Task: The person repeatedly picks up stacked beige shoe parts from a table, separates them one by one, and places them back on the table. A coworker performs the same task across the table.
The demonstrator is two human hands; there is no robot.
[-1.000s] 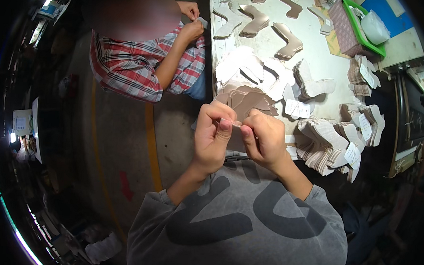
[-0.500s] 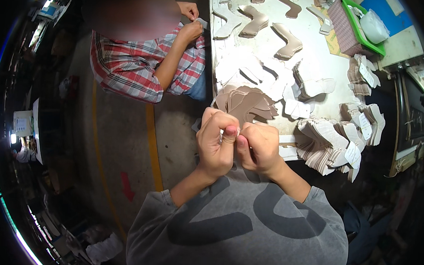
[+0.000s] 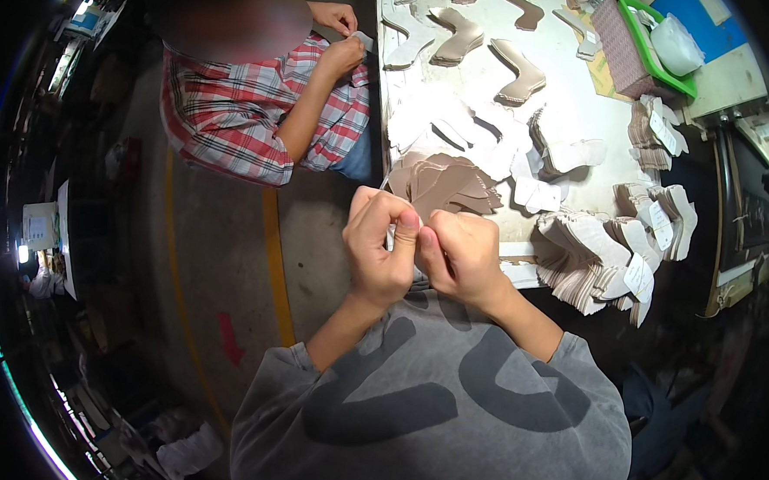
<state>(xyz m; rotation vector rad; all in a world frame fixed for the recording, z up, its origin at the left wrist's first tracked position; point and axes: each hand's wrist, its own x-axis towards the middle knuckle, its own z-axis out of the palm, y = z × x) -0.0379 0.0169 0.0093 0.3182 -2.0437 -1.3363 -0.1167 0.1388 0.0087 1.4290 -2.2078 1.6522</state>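
Both my hands are raised close together, fingers curled, at the near edge of the white table (image 3: 574, 102). My left hand (image 3: 382, 249) is closed in a pinch, thumb pressed to the curled fingers. Beside it, my right hand (image 3: 462, 254) is closed too, its thumb almost meeting the left one. A sliver of something pale shows at the left fingers; most of whatever I hold is hidden. Just beyond the hands lies a fanned pile of brown curved cut pieces (image 3: 448, 184), leather-like, on the table.
Stacks of pale cut pieces (image 3: 579, 259) with white tags lie to the right. More curved brown pieces (image 3: 519, 73) are spread farther back. A green-rimmed basket (image 3: 625, 44) holds a plastic bag. At the left, a person in a checked shirt (image 3: 235, 110) handles a small pale piece.
My two hands have shifted slightly to the left and drawn a little closer together at the thumbs. Both stay closed. The pile beyond them has not moved.
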